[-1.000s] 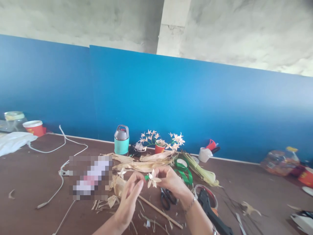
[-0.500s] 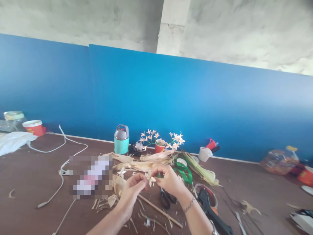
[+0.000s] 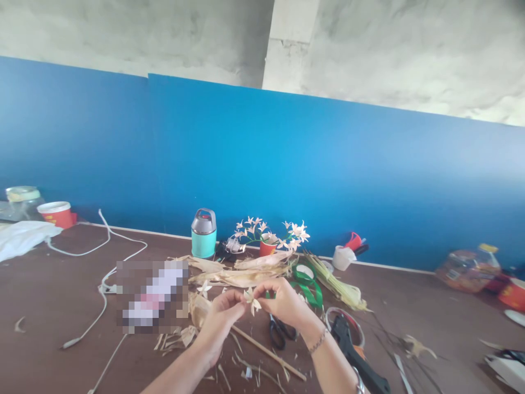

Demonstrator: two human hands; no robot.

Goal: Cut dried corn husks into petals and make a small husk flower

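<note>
Here, left hand (image 3: 223, 317) and right hand (image 3: 285, 303) pinching husk flower (image 3: 251, 299), above scissors (image 3: 279, 331)

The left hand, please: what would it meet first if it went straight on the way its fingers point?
The left hand would first meet the small pale flower, which its fingers seem to pinch; just beyond lies the right hand, holding the same flower. Depth between them is unclear.

1 flower (image 3: 251, 299): small, cream-white, with narrow pointed petals splayed outward. Held just above the worktop (image 3: 61, 306), pinched from both sides between left hand (image 3: 223, 314) and right hand (image 3: 287, 303). Stem hidden.
</note>
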